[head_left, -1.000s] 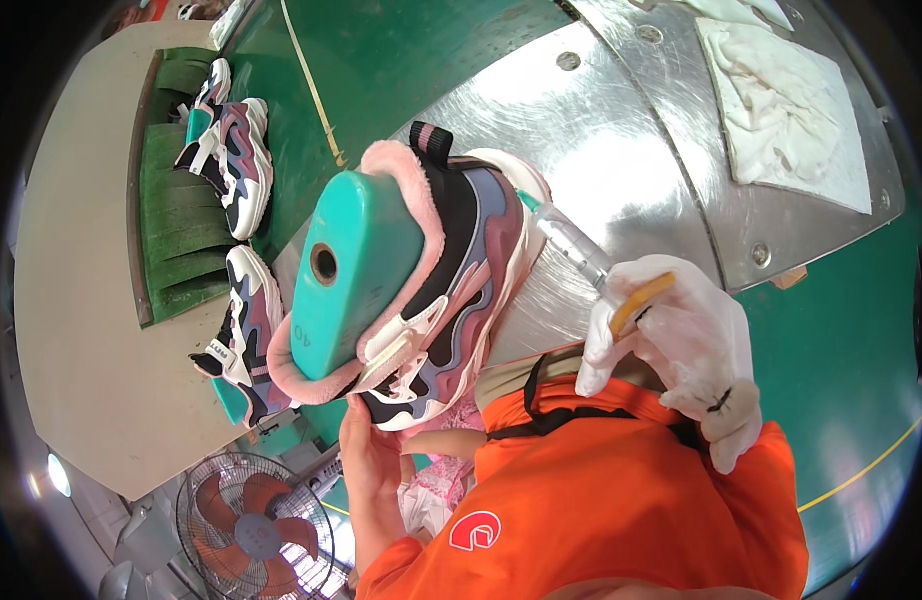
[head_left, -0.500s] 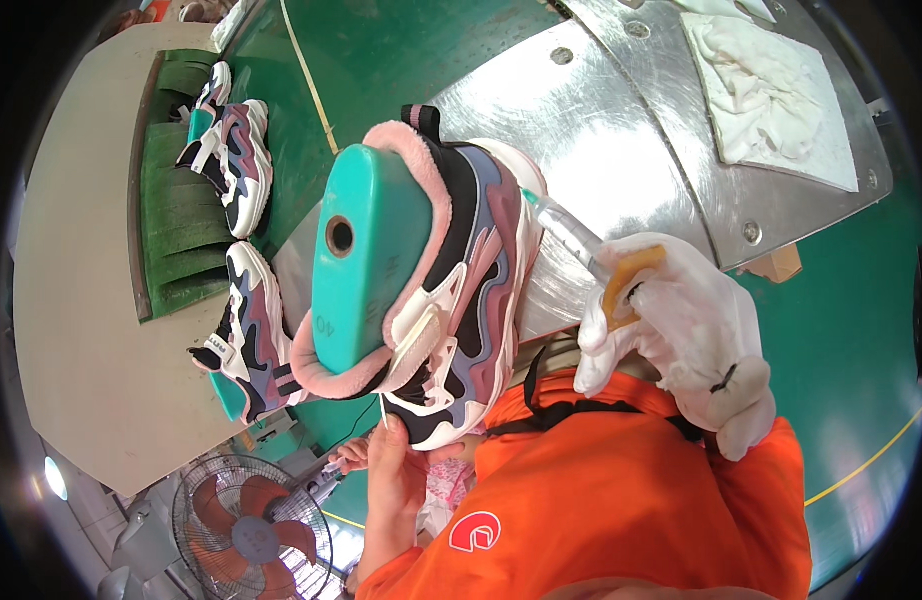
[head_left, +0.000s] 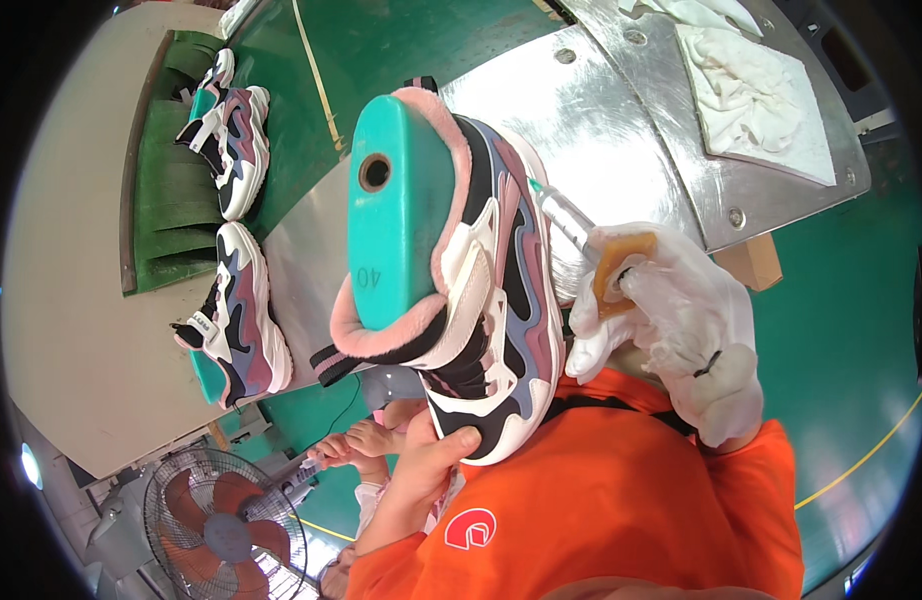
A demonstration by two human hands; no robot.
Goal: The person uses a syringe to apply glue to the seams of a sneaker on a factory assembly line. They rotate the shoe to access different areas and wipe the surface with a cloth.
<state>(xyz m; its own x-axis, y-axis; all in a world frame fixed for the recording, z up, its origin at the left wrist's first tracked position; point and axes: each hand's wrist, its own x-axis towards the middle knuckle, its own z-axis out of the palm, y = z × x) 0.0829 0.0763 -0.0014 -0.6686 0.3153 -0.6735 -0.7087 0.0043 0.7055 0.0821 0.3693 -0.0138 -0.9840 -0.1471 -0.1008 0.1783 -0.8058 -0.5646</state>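
My bare left hand [head_left: 433, 462] is closed on the toe end of a sneaker [head_left: 521, 300], its thumb pressed on the dark toe panel. The sneaker is white, black, purple and mauve with a pink fluffy collar. A turquoise shoe last [head_left: 401, 235] with a round hole fills its opening. My right hand [head_left: 671, 320], in a white glove, is closed around a clear syringe [head_left: 569, 222] with a green tip and a tan-orange piece at the finger end. The tip meets the sole's edge near the heel; whether it touches, I cannot tell.
Two similar sneakers [head_left: 243, 150] lie to the left by a green flap strip [head_left: 171, 200] on a beige table [head_left: 71, 250]. Ahead is a metal table [head_left: 601, 110] with a white cloth [head_left: 746, 100]. A fan [head_left: 226, 535] stands lower left, near another person's hands [head_left: 356, 445].
The sneaker has turned and shifted rightward, its last rising in view. My left thumb has come over onto the toe. My right hand and the syringe have moved only slightly.
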